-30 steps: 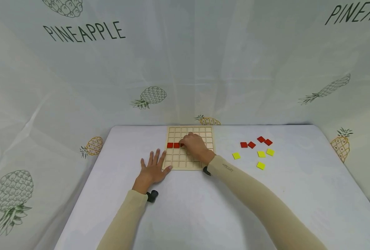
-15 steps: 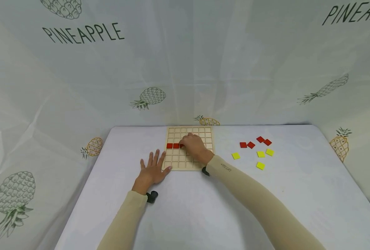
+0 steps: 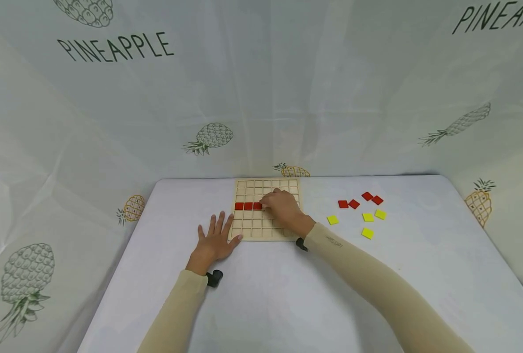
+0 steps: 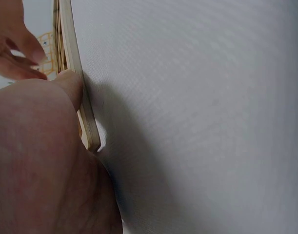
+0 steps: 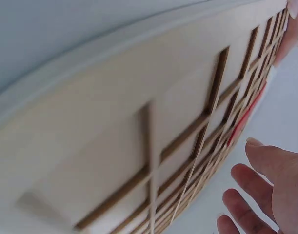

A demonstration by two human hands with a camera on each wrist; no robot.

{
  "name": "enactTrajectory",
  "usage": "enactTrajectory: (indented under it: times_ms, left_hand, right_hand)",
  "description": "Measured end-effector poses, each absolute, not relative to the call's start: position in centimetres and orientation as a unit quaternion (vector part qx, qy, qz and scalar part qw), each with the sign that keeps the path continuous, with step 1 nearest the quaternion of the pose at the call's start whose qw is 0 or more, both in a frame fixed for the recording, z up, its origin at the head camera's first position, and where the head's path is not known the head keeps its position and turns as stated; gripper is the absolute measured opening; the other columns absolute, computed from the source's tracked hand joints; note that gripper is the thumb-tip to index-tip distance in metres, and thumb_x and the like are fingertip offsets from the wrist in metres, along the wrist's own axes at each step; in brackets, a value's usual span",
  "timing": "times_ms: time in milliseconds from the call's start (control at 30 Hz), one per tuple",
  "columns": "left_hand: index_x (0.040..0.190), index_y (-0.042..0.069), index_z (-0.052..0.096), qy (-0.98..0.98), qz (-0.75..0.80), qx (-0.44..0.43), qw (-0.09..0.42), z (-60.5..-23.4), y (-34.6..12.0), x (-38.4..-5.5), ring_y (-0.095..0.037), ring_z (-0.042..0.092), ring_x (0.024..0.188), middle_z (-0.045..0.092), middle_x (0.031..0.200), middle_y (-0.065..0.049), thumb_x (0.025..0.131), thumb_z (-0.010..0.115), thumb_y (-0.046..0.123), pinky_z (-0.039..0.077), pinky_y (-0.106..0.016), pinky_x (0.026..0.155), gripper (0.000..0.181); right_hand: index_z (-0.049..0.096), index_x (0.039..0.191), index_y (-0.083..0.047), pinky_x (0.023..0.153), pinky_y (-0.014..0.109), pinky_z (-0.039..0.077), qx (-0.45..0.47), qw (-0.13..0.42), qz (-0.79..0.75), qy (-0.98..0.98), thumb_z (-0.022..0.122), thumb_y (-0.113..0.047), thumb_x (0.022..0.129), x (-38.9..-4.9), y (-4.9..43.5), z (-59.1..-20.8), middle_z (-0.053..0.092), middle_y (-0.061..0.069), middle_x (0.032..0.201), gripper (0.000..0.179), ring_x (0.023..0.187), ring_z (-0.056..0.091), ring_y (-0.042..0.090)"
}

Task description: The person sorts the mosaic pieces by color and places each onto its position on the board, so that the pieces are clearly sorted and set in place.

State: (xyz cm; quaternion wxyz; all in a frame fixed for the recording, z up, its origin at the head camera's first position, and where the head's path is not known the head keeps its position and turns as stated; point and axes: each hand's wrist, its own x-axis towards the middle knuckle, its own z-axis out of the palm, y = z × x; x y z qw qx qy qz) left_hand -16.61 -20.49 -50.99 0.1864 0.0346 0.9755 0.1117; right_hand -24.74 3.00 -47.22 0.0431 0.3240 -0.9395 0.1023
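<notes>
A thin wooden grid board (image 3: 252, 231) lies at the table's far side. Three red square tiles (image 3: 248, 206) sit side by side in one row of its cells, starting from the left edge. My right hand (image 3: 283, 208) hovers over the board just right of the third tile. In the right wrist view, the thumb and fingers of that hand (image 5: 280, 190) are apart, holding nothing. My left hand (image 3: 214, 243) rests with spread fingers on the table at the board's lower left corner. Its thumb touches the board's edge (image 4: 75, 53) in the left wrist view.
Right of the board lie several loose red tiles (image 3: 354, 204) and several yellow tiles (image 3: 368, 217). A white cloth covers the table (image 3: 261, 294). Behind it hangs a pineapple-print curtain (image 3: 261, 98).
My right hand has let go of the third red tile, which now lies fully visible in its cell, and has shifted slightly right. My left hand has stayed put.
</notes>
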Motion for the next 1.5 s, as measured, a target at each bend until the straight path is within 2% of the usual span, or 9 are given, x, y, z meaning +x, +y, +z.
enactTrajectory:
  times_ms: [267, 467, 767, 967, 1167, 1367, 1500]
  left_hand:
    - [0.172, 0.016, 0.003, 0.975, 0.112, 0.032, 0.191, -50.8, -20.6, -16.7, -0.041, -0.011, 0.163, -0.009, 0.178, -0.015, 0.109, 0.038, 0.060, -0.007, -0.074, 0.122, 0.084]
    - [0.172, 0.016, 0.001, 0.973, 0.111, 0.029, 0.201, -50.4, -20.7, -16.5, -0.040, -0.013, 0.163, -0.012, 0.178, -0.014, 0.109, 0.037, 0.059, -0.009, -0.073, 0.123, 0.084]
    - [0.172, 0.015, 0.001, 0.972, 0.118, 0.032, 0.200, -50.4, -20.8, -16.4, -0.040, -0.013, 0.163, -0.011, 0.178, -0.015, 0.110, 0.035, 0.058, -0.009, -0.073, 0.123, 0.082]
    - [0.172, 0.013, 0.007, 0.973, 0.120, 0.033, 0.193, -49.6, -20.4, -16.3, -0.041, -0.009, 0.163, -0.006, 0.178, -0.017, 0.111, 0.038, 0.055, -0.007, -0.073, 0.123, 0.080]
    - [0.172, 0.014, 0.004, 0.974, 0.115, 0.033, 0.195, -49.7, -20.3, -16.5, -0.041, -0.010, 0.163, -0.008, 0.178, -0.017, 0.111, 0.038, 0.056, -0.006, -0.074, 0.122, 0.081]
    - [0.171, 0.012, 0.009, 0.974, 0.117, 0.036, 0.193, -48.9, -19.8, -16.3, -0.043, -0.006, 0.163, -0.004, 0.178, -0.018, 0.111, 0.039, 0.053, -0.005, -0.074, 0.122, 0.079]
    - [0.172, 0.013, 0.004, 0.972, 0.118, 0.035, 0.201, -49.6, -19.9, -16.5, -0.042, -0.011, 0.163, -0.009, 0.178, -0.017, 0.111, 0.037, 0.055, -0.008, -0.074, 0.122, 0.081]
  right_hand:
    - [0.078, 0.128, -0.012, 0.105, 0.047, 0.054, 0.294, 0.056, 0.115, -0.947, 0.081, -0.014, 0.094, -23.9, 7.3, -46.3, 0.074, 0.005, 0.133, 0.033, 0.123, 0.067, 0.027]
    - [0.078, 0.127, -0.010, 0.099, 0.046, 0.057, 0.280, 0.073, 0.112, -0.951, 0.084, -0.011, 0.091, -23.8, 10.9, -46.6, 0.075, 0.007, 0.131, 0.036, 0.117, 0.068, 0.028]
    - [0.076, 0.130, -0.007, 0.100, 0.050, 0.056, 0.257, 0.075, 0.095, -0.959, 0.084, -0.009, 0.091, -23.2, 15.8, -47.1, 0.074, 0.011, 0.132, 0.040, 0.117, 0.068, 0.032]
    - [0.075, 0.131, -0.004, 0.101, 0.053, 0.055, 0.243, 0.072, 0.082, -0.964, 0.084, -0.006, 0.090, -23.2, 19.1, -47.6, 0.073, 0.015, 0.133, 0.042, 0.118, 0.067, 0.036]
    - [0.073, 0.131, -0.001, 0.097, 0.052, 0.057, 0.235, 0.069, 0.089, -0.965, 0.082, -0.001, 0.090, -23.1, 21.9, -47.6, 0.072, 0.020, 0.133, 0.042, 0.117, 0.066, 0.040]
    - [0.072, 0.132, 0.001, 0.100, 0.054, 0.055, 0.233, 0.060, 0.089, -0.967, 0.081, 0.000, 0.091, -23.1, 23.7, -47.7, 0.070, 0.023, 0.134, 0.042, 0.119, 0.065, 0.043]
    - [0.072, 0.132, 0.002, 0.103, 0.056, 0.054, 0.237, 0.051, 0.092, -0.966, 0.080, 0.002, 0.091, -23.3, 24.2, -47.8, 0.070, 0.023, 0.134, 0.042, 0.119, 0.065, 0.044]
